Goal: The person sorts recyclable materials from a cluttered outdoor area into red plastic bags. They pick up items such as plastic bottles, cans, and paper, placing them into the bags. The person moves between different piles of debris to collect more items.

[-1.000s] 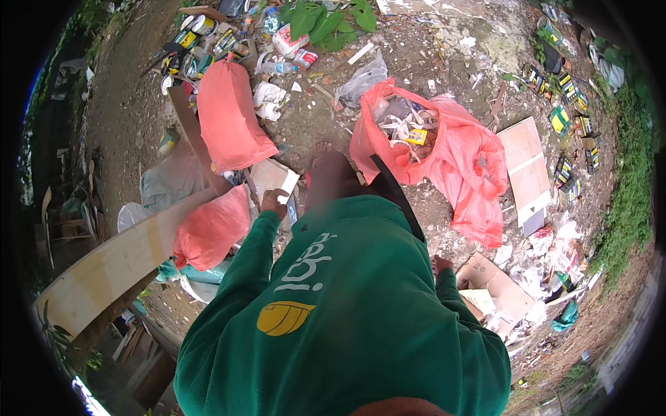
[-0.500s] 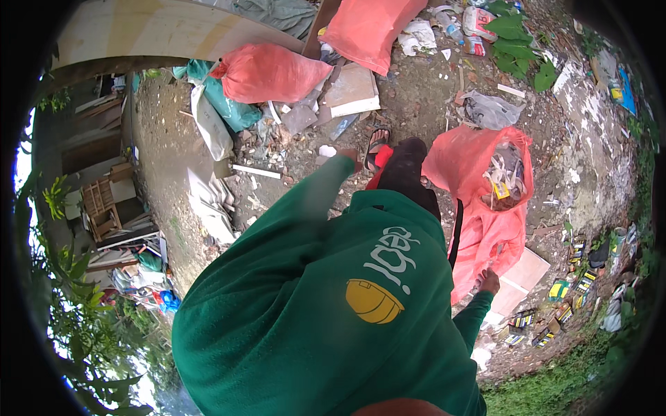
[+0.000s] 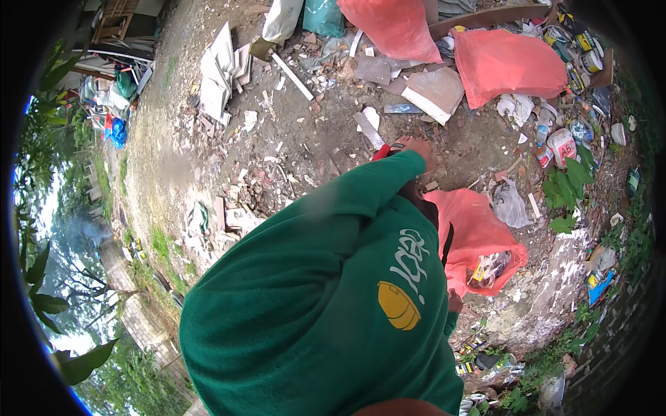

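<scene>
A red woven sack [image 3: 463, 215] lies with its mouth open beside my legs, on the right. Crumpled waste [image 3: 491, 269] with a yellow label shows inside the mouth. My right hand [image 3: 455, 301] is closed at the sack's near edge, gripping its fabric; my sleeve and body hide part of it. My left hand [image 3: 420, 151] reaches across in front of my body, above my foot and left of the sack. Its fingers are smeared, and I cannot make out anything in them.
Two filled red sacks [image 3: 510, 66] [image 3: 392, 28] lie ahead, near broken board pieces [image 3: 435, 91]. A clear plastic bag [image 3: 510, 204] rests beyond the open sack. White sheets [image 3: 216, 76] and rubble [image 3: 239, 197] cover ground on the left. Leafy plants [image 3: 570, 184] grow on the right.
My view has swung round to the left. My left hand has moved right, across my body toward the sack. My right hand stays at the sack's edge, now closer to my body.
</scene>
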A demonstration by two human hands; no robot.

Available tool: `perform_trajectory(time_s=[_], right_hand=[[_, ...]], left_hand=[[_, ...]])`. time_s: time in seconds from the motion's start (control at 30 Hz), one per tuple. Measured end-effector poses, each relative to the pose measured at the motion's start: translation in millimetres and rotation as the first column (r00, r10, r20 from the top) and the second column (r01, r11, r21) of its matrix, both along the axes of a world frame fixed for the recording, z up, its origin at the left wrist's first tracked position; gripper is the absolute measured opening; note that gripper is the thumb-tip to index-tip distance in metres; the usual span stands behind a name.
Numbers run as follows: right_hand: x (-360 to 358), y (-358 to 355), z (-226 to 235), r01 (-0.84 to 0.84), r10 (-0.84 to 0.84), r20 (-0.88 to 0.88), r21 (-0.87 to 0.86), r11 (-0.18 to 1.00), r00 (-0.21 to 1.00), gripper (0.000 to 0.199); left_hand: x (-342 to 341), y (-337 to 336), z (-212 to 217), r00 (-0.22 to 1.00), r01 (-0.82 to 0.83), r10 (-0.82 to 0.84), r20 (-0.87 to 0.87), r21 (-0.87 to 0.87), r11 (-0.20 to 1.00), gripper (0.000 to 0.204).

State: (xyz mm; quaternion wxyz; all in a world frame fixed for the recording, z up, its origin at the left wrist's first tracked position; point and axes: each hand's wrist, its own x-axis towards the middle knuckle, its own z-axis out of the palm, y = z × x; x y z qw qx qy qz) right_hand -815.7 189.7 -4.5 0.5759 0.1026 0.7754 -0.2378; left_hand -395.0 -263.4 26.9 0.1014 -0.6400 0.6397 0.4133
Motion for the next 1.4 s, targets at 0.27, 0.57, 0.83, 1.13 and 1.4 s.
perform_trajectory(time_s=[0.27,0.57,0.83,1.13,1.4], right_hand=[[23.7,-186.7,94.2,-0.111,0.064,-0.275,-0.16,0.981,0.959,0.025],[94.9,-105.8,48.9,-0.02,0.023,-0.046,0.076,0.997,0.999,0.03],[191.5,-43.0,73.7,0.175,-0.166,-0.209,0.025,0.984,0.964,0.037],[384.8,-10.8,53.6,0.654,-0.641,-0.173,0.026,0.756,0.748,0.018],[505.6,63.3,-26.5,0.72,-0.736,0.228,0.162,0.674,0.637,0.026]], left_hand=[[149.5,20.1,-48.8,0.913,-0.249,0.202,0.355,0.092,0.964,0.036],[140.7,-10.4,-50.8,0.968,-0.096,0.063,0.241,0.125,0.988,0.045],[132.6,-60.9,-70.4,0.973,0.211,-0.227,-0.032,-0.255,0.944,0.035],[128.1,-140.7,-68.3,0.761,0.645,-0.632,0.147,-0.059,0.762,0.04],[13.6,-156.6,-43.0,0.679,0.732,-0.734,0.015,-0.081,0.676,0.038]])
